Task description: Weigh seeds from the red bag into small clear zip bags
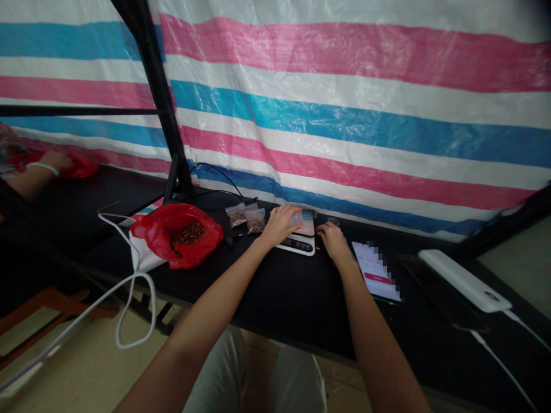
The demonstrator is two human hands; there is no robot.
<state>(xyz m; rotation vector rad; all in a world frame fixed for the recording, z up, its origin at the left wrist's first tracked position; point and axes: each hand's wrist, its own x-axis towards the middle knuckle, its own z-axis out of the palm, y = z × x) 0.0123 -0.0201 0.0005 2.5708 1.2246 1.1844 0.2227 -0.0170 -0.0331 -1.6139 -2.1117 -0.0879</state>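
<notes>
My left hand (279,225) rests over the left side of a small white digital scale (297,245), its thumb and fingers apart. Between them, something clear, perhaps plastic film, seems to lie on the pan (307,223), but I cannot make it out well. Just right of the scale, my right hand (332,236) is closed with fingertips down near the table; what it pinches, if anything, is hidden. A clear round plastic piece (333,221) shows behind its knuckles. Small clear zip bags (255,220) of brown bits lie left of the scale.
A red plastic bag (202,229) with brown pieces (189,233) stands open at left, near a white cable (150,281). At right lie a lit phone (374,272), a dark phone (443,289) and a white power bank (465,280). Another person's hand (58,162) works beyond the frame post.
</notes>
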